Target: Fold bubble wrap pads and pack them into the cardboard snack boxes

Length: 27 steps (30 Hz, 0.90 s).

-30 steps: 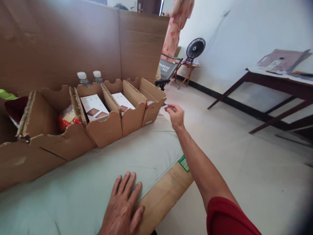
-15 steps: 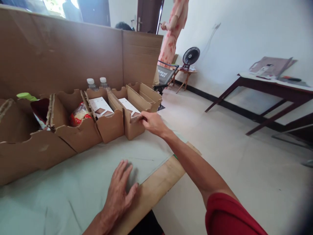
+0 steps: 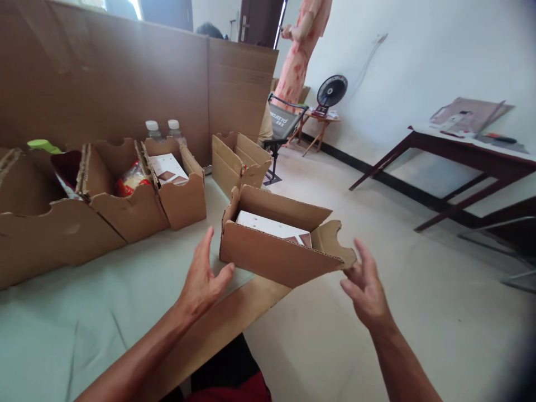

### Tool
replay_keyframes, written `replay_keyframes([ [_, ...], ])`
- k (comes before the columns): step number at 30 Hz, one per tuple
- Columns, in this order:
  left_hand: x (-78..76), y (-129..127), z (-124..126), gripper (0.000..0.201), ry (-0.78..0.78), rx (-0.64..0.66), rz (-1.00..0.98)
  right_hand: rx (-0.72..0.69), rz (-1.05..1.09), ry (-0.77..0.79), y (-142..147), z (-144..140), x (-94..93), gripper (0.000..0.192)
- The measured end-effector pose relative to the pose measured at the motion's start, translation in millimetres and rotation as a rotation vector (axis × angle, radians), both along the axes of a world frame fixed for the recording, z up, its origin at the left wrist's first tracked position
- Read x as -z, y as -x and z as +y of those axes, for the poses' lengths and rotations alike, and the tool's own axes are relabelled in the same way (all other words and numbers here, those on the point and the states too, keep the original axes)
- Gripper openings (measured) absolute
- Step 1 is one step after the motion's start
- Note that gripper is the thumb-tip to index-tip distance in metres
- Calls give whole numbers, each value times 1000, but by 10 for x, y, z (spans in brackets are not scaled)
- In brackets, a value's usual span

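A cardboard bin (image 3: 276, 257) stands apart from the row, turned sideways at the table's right edge, its notched end pointing right over the floor. Inside it lies a white box (image 3: 274, 228) with brown shapes printed on one end. My right hand (image 3: 368, 287) is at that notched end, index finger and thumb spread, other fingers curled at the flap's lower edge; they seem to touch it. My left hand (image 3: 205, 279) hovers beside the bin's near left corner, fingers stretched and apart, with nothing in it.
Several cardboard bins (image 3: 182, 206) line up on the left, holding a red-and-clear packet (image 3: 133, 180) and another white box (image 3: 170, 168). One cardboard bin (image 3: 228, 162) stands behind. Two white-capped bottles (image 3: 176, 131) are at the back. A person (image 3: 295, 72) stands near a fan (image 3: 331, 90).
The bin has come out of the row toward me and swung round sideways. My right hand has moved right and nearer with it. My left hand has lifted from the cloth toward the bin.
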<state>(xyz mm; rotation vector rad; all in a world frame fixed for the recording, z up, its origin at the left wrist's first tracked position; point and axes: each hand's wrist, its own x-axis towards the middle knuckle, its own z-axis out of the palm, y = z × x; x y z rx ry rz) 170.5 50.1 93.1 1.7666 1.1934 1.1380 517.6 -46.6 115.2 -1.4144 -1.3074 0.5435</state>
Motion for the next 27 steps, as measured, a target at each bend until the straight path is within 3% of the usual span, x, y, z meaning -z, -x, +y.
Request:
replay_keyframes([
  [3, -82, -207, 96, 78, 45, 80, -143, -32, -51, 139, 211, 46, 175, 70],
  [6, -59, -121, -13, 65, 70, -5, -190, -49, -89, 119, 542, 192, 124, 64],
  [12, 6, 742, -343, 53, 42, -366, -201, -388, -86, 91, 1389, 825, -34, 54],
  [15, -14, 1157, -289, 55, -2, -542, -201, -538, -14, 60, 1856, 1243, 46, 60],
  [18, 13, 1465, -203, 55, -2, -620, -122, -652, -20, 94, 2123, 1504, 42, 68],
  [21, 149, 1637, -196, 55, 96, -615, 15, -620, -143, 20, 2071, 1538, -217, 70],
  [24, 339, 1677, -235, 58, 209, -582, 82, -510, -399, -211, 1968, 1454, -711, 65],
  [27, 430, 1656, -252, 58, 208, -572, 81, -577, -792, -280, 2106, 1473, -1198, 61],
])
